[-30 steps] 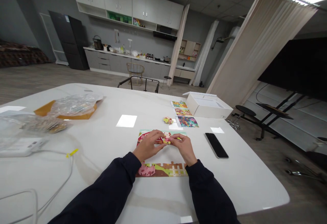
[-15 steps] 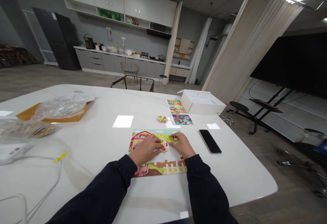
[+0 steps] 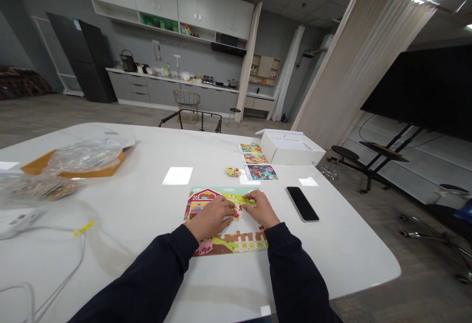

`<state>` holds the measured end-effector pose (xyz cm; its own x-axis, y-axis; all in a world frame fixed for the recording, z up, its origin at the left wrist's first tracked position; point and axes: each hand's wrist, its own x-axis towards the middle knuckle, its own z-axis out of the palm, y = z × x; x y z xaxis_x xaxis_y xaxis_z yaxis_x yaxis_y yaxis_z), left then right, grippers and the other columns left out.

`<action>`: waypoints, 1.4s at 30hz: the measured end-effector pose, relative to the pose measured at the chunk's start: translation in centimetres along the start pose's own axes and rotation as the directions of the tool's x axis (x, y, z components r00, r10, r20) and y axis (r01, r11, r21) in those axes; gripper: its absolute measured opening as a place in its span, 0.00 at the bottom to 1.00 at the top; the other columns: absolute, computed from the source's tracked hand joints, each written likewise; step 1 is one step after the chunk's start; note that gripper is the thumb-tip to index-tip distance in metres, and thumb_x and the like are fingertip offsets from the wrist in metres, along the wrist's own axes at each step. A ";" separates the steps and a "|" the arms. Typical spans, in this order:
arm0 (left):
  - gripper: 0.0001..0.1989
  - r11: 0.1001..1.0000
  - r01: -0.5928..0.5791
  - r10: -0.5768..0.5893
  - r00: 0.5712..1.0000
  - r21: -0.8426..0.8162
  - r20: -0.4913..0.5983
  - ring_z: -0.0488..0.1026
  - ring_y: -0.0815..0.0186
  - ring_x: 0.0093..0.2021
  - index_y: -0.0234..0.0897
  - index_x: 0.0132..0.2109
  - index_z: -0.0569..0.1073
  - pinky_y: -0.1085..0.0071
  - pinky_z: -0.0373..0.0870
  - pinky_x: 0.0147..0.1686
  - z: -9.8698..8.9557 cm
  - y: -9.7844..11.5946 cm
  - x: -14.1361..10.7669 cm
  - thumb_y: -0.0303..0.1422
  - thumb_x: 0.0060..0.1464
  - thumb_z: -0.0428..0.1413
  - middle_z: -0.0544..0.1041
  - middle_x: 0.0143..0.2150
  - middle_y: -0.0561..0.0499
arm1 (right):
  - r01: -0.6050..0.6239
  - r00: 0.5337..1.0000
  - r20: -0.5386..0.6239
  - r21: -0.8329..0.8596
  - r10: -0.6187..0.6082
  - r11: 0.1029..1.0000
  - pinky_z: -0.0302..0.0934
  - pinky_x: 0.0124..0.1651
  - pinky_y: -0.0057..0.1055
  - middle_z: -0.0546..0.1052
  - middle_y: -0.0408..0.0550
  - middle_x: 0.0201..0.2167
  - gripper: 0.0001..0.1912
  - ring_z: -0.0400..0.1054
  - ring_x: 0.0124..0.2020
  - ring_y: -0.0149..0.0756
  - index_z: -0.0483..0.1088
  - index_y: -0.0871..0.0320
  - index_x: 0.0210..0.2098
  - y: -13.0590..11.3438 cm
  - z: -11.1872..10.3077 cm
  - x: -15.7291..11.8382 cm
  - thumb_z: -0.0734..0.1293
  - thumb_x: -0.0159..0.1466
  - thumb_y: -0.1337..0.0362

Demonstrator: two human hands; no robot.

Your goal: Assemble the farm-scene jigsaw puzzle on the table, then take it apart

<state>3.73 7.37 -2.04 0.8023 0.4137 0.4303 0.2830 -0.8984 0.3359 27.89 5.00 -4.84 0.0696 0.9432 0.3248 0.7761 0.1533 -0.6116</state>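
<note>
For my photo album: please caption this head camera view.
Left hand and right hand meet over a farm jigsaw puzzle on a white table, near a phone and a white box.

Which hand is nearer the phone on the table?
Right hand: it rests on the puzzle, left of the phone. The left hand is farther off, beyond the right hand.

The head-worn camera looks forward and down — just above the hands [image 3: 210,219] [image 3: 261,209].
</note>
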 end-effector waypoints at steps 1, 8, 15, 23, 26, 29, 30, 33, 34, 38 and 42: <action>0.11 1.000 0.000 0.000 1.000 -0.008 -0.003 0.74 0.57 0.53 0.44 0.50 0.80 0.58 0.70 0.56 0.0 0.0 0.0 0.29 0.63 0.58 0.80 0.50 0.46 | 0.002 1.000 0.000 -0.004 -0.002 1.000 0.67 0.54 0.43 0.77 0.50 0.42 0.12 0.71 0.46 0.45 0.78 0.56 0.41 0.0 0.0 0.0 0.76 0.57 0.65; 0.13 0.998 0.070 -0.070 0.994 -0.002 -0.086 0.73 0.56 0.54 0.42 0.53 0.76 0.58 0.72 0.55 -1.8 -1.3 -1.1 0.31 0.61 0.60 0.77 0.53 0.44 | -0.014 0.999 0.049 -0.024 0.015 1.000 0.67 0.56 0.44 0.79 0.51 0.43 0.13 0.73 0.49 0.46 0.78 0.55 0.45 -0.5 -0.7 -0.3 0.73 0.61 0.62; 0.06 0.969 0.240 -0.226 0.955 0.052 -0.192 0.73 0.57 0.44 0.39 0.43 0.77 0.60 0.72 0.45 -2.7 -4.8 -2.7 0.28 0.65 0.54 0.78 0.42 0.45 | 0.095 0.987 0.141 -0.142 -0.075 0.985 0.65 0.58 0.41 0.78 0.54 0.53 0.23 0.73 0.52 0.44 0.70 0.56 0.58 -3.3 -1.4 5.0 0.71 0.64 0.63; 0.08 0.970 0.236 -0.209 0.927 0.052 -0.313 0.72 0.58 0.42 0.38 0.42 0.77 0.60 0.72 0.44 -3.1 -5.2 -2.9 0.28 0.66 0.53 0.77 0.38 0.45 | 0.038 0.991 0.137 -0.303 0.004 0.952 0.59 0.63 0.38 0.75 0.61 0.58 0.25 0.68 0.61 0.45 0.68 0.62 0.60 -3.2 2.4 13.1 0.69 0.63 0.72; 0.08 0.969 0.240 -0.212 0.922 0.051 -0.324 0.71 0.58 0.41 0.38 0.42 0.78 0.60 0.71 0.44 -3.2 -5.2 -2.9 0.29 0.65 0.53 0.77 0.37 0.45 | 0.014 0.991 0.130 -0.336 0.031 0.942 0.61 0.58 0.37 0.78 0.59 0.53 0.22 0.71 0.56 0.45 0.70 0.61 0.57 -2.3 3.2 13.9 0.69 0.63 0.72; 0.08 0.965 0.256 -0.229 0.922 0.047 -0.311 0.71 0.58 0.42 0.38 0.43 0.78 0.60 0.71 0.45 -3.2 -5.1 -2.8 0.29 0.65 0.53 0.76 0.38 0.46 | 0.005 0.991 0.128 -0.352 0.043 0.936 0.60 0.56 0.35 0.79 0.55 0.49 0.20 0.71 0.54 0.44 0.71 0.58 0.54 -1.6 3.7 14.3 0.70 0.63 0.69; 0.08 0.963 0.263 -0.237 0.922 0.048 -0.305 0.71 0.58 0.43 0.38 0.43 0.78 0.60 0.70 0.46 -3.1 -5.0 -2.7 0.29 0.65 0.53 0.76 0.38 0.46 | 0.005 0.991 0.128 -0.355 0.043 0.935 0.60 0.56 0.35 0.79 0.54 0.48 0.20 0.71 0.53 0.44 0.71 0.58 0.54 -1.4 3.8 14.5 0.71 0.63 0.68; 0.08 0.959 0.280 -0.253 0.922 0.052 -0.293 0.71 0.57 0.43 0.38 0.43 0.78 0.59 0.70 0.47 -3.2 -4.9 -2.6 0.29 0.65 0.53 0.76 0.39 0.46 | 0.014 0.992 0.126 -0.354 0.033 0.935 0.60 0.55 0.34 0.79 0.53 0.47 0.21 0.70 0.53 0.43 0.70 0.58 0.54 -1.0 4.0 14.8 0.71 0.62 0.68; 0.08 0.958 0.282 -0.255 0.922 0.053 -0.291 0.71 0.57 0.43 0.38 0.43 0.78 0.59 0.70 0.46 -3.2 -4.8 -2.6 0.29 0.65 0.53 0.76 0.39 0.46 | 0.018 0.992 0.121 -0.353 0.027 0.936 0.59 0.56 0.35 0.78 0.53 0.48 0.22 0.69 0.54 0.44 0.70 0.58 0.55 -1.0 4.0 14.8 0.71 0.61 0.68; 0.08 0.958 0.281 -0.255 0.923 0.053 -0.287 0.71 0.57 0.43 0.38 0.43 0.78 0.59 0.70 0.46 -3.3 -4.5 -2.6 0.29 0.65 0.53 0.77 0.39 0.45 | 0.021 0.996 0.089 -0.337 0.010 0.941 0.58 0.56 0.36 0.77 0.56 0.51 0.24 0.68 0.55 0.46 0.70 0.58 0.55 -0.9 4.3 14.7 0.72 0.59 0.68; 0.08 0.961 0.273 -0.246 0.924 0.052 -0.292 0.71 0.57 0.42 0.38 0.42 0.78 0.59 0.70 0.46 -3.2 -4.4 -2.6 0.29 0.65 0.53 0.77 0.39 0.45 | 0.006 0.999 0.053 -0.304 0.010 0.953 0.59 0.51 0.35 0.79 0.52 0.43 0.21 0.69 0.49 0.45 0.71 0.56 0.51 -1.4 4.6 14.4 0.72 0.58 0.69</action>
<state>-1.33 10.72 -1.99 0.5186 0.6467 0.5592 0.5182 -0.7580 0.3961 24.95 19.73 -2.66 0.0442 0.9590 0.2800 0.9302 0.0627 -0.3616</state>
